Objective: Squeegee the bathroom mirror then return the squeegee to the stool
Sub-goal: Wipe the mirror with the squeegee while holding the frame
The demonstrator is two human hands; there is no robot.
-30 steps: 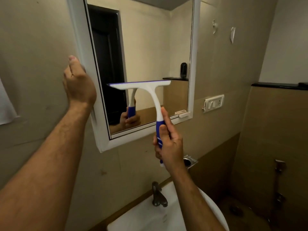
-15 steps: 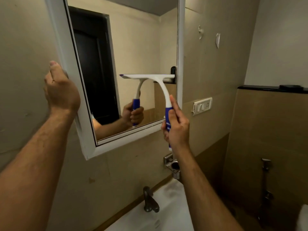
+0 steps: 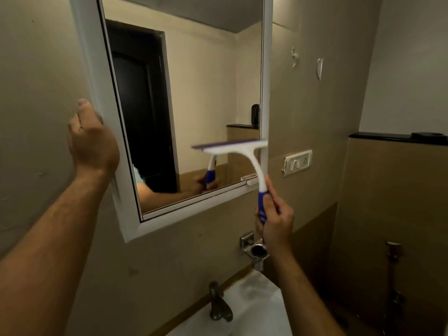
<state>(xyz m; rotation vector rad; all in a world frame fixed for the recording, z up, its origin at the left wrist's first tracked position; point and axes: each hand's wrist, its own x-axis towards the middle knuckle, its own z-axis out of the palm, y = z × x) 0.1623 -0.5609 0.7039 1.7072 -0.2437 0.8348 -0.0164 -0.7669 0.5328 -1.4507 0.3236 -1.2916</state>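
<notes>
I look down along two bare forearms toward a white-framed mirror (image 3: 184, 98) on a beige tiled wall. My left hand (image 3: 93, 141) wraps around the mirror's left frame edge, fingers curled behind it and thumb pointing up, gripping the frame. My right hand (image 3: 275, 220) is clenched around the blue grip of a squeegee (image 3: 238, 151), thumb lying along the handle. The squeegee's white neck curves up and left from the grip to a wide white head with a purple rubber blade. The head lies roughly level across the lower right part of the glass, its right end reaching the mirror's right frame edge; the blade appears to be against the glass, though I cannot tell for sure. The glass reflects the squeegee, the hand holding it, and a dark doorway. Below the mirror's lower right corner, a metal holder (image 3: 255, 249) is fixed to the wall. Beneath it sits a white sink (image 3: 254, 309) with a dark metal tap (image 3: 219, 305). A white switch plate (image 3: 297, 162) is mounted on the wall right of the mirror.
</notes>
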